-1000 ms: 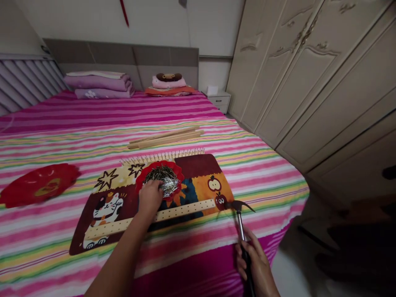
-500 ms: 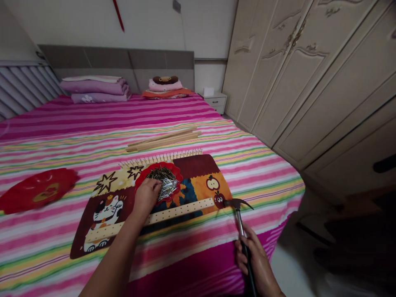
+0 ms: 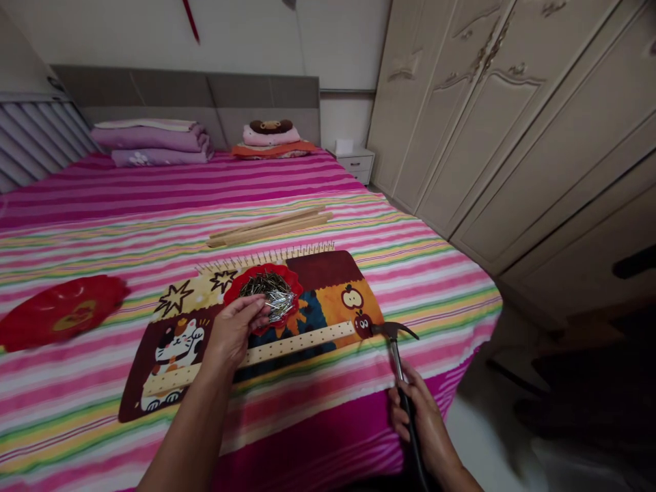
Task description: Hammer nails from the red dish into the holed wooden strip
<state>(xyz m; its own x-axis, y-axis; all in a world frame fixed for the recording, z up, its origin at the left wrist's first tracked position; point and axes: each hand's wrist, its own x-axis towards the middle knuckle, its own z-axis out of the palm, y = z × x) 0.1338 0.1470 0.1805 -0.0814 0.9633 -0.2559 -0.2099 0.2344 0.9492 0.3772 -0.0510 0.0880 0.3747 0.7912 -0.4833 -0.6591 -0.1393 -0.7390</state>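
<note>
My left hand (image 3: 238,328) is over the near left edge of a red scalloped bowl (image 3: 296,283) full of loose nails (image 3: 274,290). Its thumb and fingers are pinched together; anything between them is too small to make out. My right hand (image 3: 417,410) is wrapped around the dark handle of a claw hammer (image 3: 394,335), whose head is by the right edge of a patterned mat (image 3: 328,270). Across the mat lies a wooden strip (image 3: 302,343) with rows of small holes, partly hidden behind my left forearm. Behind the bowl, another strip (image 3: 266,257) has many nails standing up in it.
Several bare wooden strips (image 3: 271,229) lie beyond the mat on the striped bedspread (image 3: 425,273). A red plate (image 3: 66,311) is at the left. Folded bedding (image 3: 154,143) is stacked by the headboard (image 3: 169,102). A wardrobe (image 3: 471,137) stands along the right side.
My left hand has drawn back slightly from the nails toward the bowl's near edge, with its fingers turned more to the right. My right hand keeps the hammer in nearly the same place.
</note>
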